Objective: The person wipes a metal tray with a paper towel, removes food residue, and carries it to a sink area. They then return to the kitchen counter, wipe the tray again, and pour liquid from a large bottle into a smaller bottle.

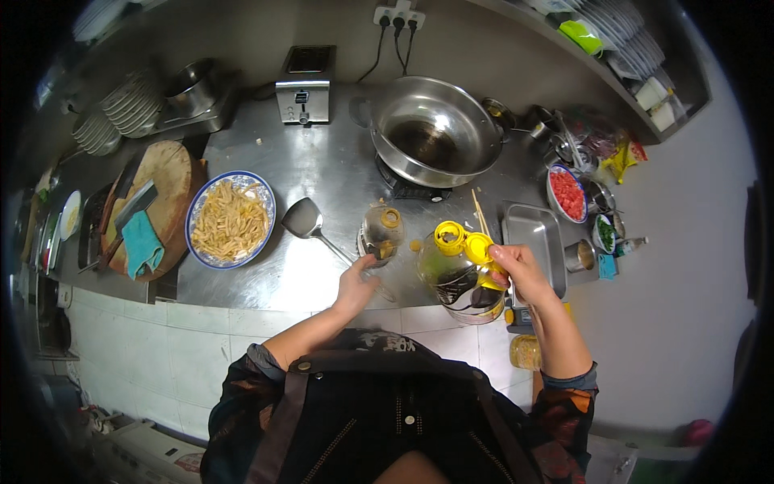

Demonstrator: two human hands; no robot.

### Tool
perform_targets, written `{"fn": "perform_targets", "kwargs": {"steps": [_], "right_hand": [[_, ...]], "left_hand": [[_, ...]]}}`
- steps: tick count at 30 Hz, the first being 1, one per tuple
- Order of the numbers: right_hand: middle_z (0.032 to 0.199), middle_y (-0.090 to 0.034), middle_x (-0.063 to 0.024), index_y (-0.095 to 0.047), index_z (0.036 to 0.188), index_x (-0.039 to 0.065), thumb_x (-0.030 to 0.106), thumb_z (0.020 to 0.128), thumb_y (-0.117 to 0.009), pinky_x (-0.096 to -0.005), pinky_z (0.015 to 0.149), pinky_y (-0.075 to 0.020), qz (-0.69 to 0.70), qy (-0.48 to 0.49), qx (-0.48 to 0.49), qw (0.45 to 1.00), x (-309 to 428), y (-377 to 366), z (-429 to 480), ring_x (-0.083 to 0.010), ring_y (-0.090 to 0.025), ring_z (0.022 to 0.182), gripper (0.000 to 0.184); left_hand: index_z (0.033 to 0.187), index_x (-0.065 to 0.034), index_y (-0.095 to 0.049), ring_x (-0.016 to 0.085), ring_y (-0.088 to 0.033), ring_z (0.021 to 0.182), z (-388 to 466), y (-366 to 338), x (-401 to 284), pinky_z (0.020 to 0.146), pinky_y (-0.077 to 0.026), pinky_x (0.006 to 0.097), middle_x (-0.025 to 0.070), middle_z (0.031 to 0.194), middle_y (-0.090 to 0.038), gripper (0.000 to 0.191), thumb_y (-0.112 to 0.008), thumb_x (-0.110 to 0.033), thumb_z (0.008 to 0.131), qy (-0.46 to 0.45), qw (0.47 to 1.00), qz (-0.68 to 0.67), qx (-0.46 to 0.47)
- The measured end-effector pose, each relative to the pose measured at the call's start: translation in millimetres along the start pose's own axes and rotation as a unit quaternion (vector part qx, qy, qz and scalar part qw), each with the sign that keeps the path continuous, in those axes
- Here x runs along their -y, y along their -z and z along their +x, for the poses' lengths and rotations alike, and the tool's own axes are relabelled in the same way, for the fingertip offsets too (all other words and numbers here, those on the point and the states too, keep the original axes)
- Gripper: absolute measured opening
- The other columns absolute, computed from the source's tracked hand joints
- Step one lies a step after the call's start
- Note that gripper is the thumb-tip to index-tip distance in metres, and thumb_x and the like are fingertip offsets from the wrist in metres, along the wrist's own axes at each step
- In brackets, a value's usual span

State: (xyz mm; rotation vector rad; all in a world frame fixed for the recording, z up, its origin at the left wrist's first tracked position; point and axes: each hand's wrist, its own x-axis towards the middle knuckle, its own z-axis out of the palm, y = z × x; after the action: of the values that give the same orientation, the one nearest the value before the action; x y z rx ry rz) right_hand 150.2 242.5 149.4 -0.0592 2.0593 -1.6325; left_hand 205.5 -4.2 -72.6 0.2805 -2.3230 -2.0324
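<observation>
My right hand (517, 272) grips the yellow handle at the neck of a large clear plastic jug (462, 284) that holds some dark liquid; its yellow flip cap is open. My left hand (358, 285) is at the lower side of a smaller clear bottle (381, 233) with a brown-yellow mouth, standing on the steel counter; its fingers seem to touch the bottle, but the grip is partly hidden. A metal wok spatula (305, 219) lies just left of the bottle, its handle running behind my left hand. A small round yellow-brown cap (415, 245) sits between bottle and jug.
Behind is a large steel wok (438, 133) on a portable burner (411, 189). A bowl of pale strips (231, 219) and a round chopping board (172, 181) with a cleaver (136, 202) are at left. At right are a steel tray (532, 242), chopsticks (481, 212) and a bowl of red pieces (567, 193).
</observation>
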Motion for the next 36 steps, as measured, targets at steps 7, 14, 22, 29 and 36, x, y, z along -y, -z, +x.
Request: {"fn": "perform_targets", "kwargs": {"steps": [7, 14, 22, 29, 36], "right_hand": [[0.051, -0.043, 0.0042, -0.055, 0.061, 0.008, 0.041, 0.082, -0.06, -0.0203, 0.041, -0.023, -0.077, -0.041, -0.084, 0.993, 2.9, -0.1, 12.4, -0.0034, -0.033, 0.044, 0.039], [0.053, -0.047, 0.001, -0.057, 0.068, 0.003, 0.039, 0.083, -0.059, -0.0212, 0.041, -0.0253, -0.135, -0.096, -0.11, 0.98, 14.0, -13.3, 21.3, -0.0052, -0.036, 0.044, 0.038], [0.049, -0.044, 0.0009, -0.052, 0.053, 0.005, 0.045, 0.079, -0.061, -0.0234, 0.04, -0.0258, -0.178, -0.107, -0.122, 0.97, 26.8, -34.0, 28.9, -0.0062, -0.036, 0.042, 0.048], [0.049, -0.046, 0.0008, -0.053, 0.051, 0.004, 0.048, 0.078, -0.061, -0.0253, 0.042, -0.0299, -0.261, -0.136, -0.093, 0.951, 32.9, -30.3, 47.8, -0.0071, -0.038, 0.044, 0.052], [0.053, -0.047, 0.001, -0.058, 0.061, 0.001, 0.046, 0.079, -0.062, -0.0224, 0.043, -0.03, -0.334, -0.165, -0.028, 0.927, 42.9, -17.5, 71.7, -0.0056, -0.039, 0.046, 0.048]], "left_hand": [[0.124, 0.0003, -0.044, 0.013, -0.055, 0.086, 14.5, -8.4, 11.6, 0.077, -0.044, 0.025, 0.008, 0.099, -0.062, 0.052, -0.059, 0.002, 0.074, -0.053, 0.995, 0.01, 0.085], [0.124, -0.0036, -0.046, 0.013, -0.055, 0.069, 34.4, 5.6, -20.2, 0.063, -0.045, 0.0264, 0.0061, 0.082, -0.061, 0.052, -0.062, -0.014, 0.075, 0.096, 0.951, -0.168, 0.24], [0.103, -0.0039, -0.06, 0.01, -0.05, 0.066, 57.7, 18.7, -33.1, 0.057, -0.038, 0.0237, 0.001, 0.072, -0.054, 0.031, -0.059, -0.029, 0.084, 0.119, 0.945, -0.104, 0.287], [0.081, -0.0007, -0.064, 0.022, -0.052, 0.068, 63.4, 38.5, -20.9, 0.064, -0.042, 0.0321, 0.0098, 0.078, -0.053, 0.03, -0.067, -0.03, 0.075, -0.118, 0.979, 0.134, 0.103], [0.078, -0.0028, -0.065, 0.025, -0.055, 0.084, 77.6, 38.4, -17.6, 0.075, -0.045, 0.0331, 0.0109, 0.092, -0.053, 0.031, -0.073, -0.031, 0.067, -0.079, 0.99, 0.027, 0.114]]}}
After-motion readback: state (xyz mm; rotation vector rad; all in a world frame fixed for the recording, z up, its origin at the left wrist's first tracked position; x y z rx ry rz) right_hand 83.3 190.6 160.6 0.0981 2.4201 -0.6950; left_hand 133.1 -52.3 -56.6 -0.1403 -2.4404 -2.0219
